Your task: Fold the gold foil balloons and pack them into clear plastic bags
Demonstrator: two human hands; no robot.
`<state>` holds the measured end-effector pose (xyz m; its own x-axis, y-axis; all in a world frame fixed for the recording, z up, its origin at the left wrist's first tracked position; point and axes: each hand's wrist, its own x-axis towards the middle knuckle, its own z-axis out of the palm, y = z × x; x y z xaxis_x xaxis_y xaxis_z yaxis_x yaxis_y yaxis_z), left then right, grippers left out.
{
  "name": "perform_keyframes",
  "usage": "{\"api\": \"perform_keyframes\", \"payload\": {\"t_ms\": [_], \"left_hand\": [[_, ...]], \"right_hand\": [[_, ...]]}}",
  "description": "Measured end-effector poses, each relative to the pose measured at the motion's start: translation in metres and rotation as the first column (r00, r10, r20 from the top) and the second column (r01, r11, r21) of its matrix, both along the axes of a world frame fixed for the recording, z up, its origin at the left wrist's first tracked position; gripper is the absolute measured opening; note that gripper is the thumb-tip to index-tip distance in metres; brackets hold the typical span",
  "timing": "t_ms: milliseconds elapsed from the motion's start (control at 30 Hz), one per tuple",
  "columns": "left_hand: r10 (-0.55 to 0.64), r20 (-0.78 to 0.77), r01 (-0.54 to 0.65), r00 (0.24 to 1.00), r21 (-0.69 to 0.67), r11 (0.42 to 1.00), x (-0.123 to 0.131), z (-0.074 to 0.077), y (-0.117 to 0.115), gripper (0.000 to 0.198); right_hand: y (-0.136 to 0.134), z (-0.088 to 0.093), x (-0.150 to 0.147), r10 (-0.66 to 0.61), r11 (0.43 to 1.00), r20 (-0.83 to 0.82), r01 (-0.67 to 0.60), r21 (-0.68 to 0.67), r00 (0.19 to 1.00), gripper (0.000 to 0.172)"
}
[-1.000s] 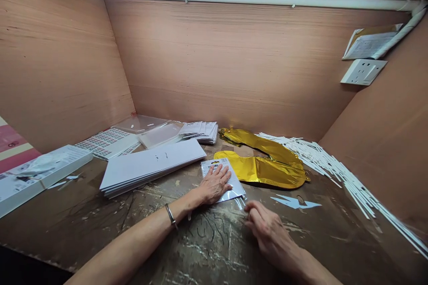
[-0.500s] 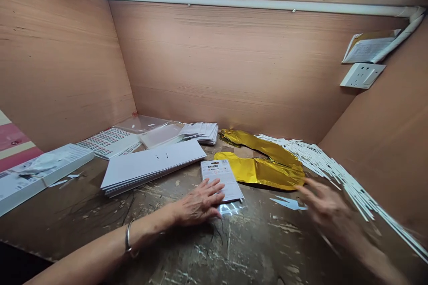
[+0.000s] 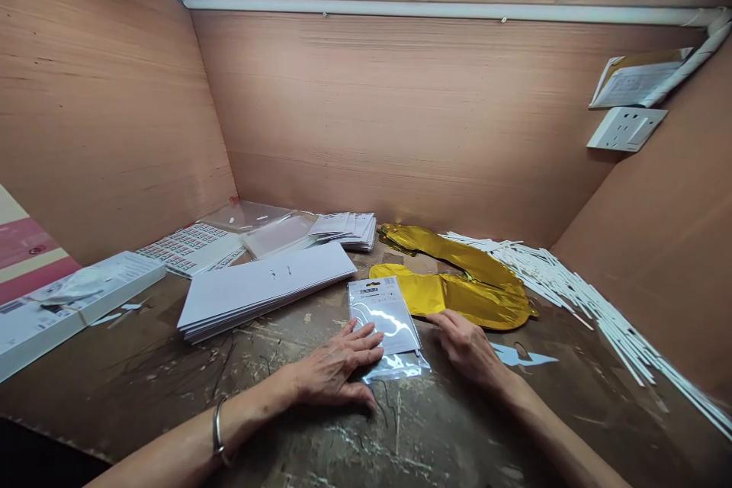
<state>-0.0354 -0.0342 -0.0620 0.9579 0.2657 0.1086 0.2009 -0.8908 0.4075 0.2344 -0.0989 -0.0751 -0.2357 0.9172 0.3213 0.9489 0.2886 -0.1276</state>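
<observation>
The left hand [image 3: 338,366] lies splayed across one glossy rectangular plastic packet [image 3: 389,313]; the right hand [image 3: 466,347], grip unclear, curls beside creased gold foil [image 3: 474,303].

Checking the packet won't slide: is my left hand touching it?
Touching: the head view shows your left hand with its fingers resting on the packet.

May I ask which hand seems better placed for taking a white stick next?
Probably the right hand: it is nearer the white sticks, while the left hand has fingers on the clear bag.
</observation>
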Motion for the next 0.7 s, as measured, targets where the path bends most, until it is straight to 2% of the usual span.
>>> {"api": "perform_keyframes", "payload": {"t_ms": [67,133,233,333,400,500,567,700], "left_hand": [[-0.001,0.005,0.001,1.0,-0.018,1.0,0.001,0.002,-0.001,0.066],[-0.002,0.012,0.002,1.0,-0.021,1.0,0.001,0.004,-0.001,0.066],[0.005,0.019,-0.005,1.0,-0.021,1.0,0.002,0.004,-0.002,0.065],[0.012,0.013,-0.012,1.0,-0.033,0.999,0.002,0.004,-0.003,0.065],[0.015,0.008,-0.014,1.0,-0.04,0.999,0.002,0.003,-0.002,0.067],[0.004,-0.006,-0.005,1.0,-0.059,0.998,0.0,0.003,-0.001,0.07],[-0.005,-0.015,0.004,1.0,-0.075,0.997,-0.002,0.003,0.001,0.071],[-0.016,-0.021,0.014,1.0,-0.103,0.995,-0.004,0.005,0.002,0.07]], "right_hand": [[-0.011,0.003,0.0,0.13,0.99,-0.014,-0.13,-0.049,0.991,0.02],[-0.019,0.002,-0.005,0.176,0.983,0.013,-0.175,-0.048,0.984,0.018],[-0.017,-0.007,-0.018,0.145,0.988,0.107,-0.15,0.043,0.984,0.022],[-0.008,-0.014,-0.026,0.04,0.993,0.137,-0.055,0.105,0.99,0.025],[-0.006,-0.011,-0.023,0.031,0.997,0.074,-0.036,0.068,0.997,0.023],[-0.013,0.0,-0.013,0.155,0.987,-0.028,-0.156,-0.042,0.988,0.029],[-0.02,0.008,-0.007,0.227,0.969,-0.03,-0.229,-0.095,0.973,0.036],[-0.025,0.014,-0.008,0.293,0.95,-0.02,-0.294,-0.105,0.956,0.03]]}}
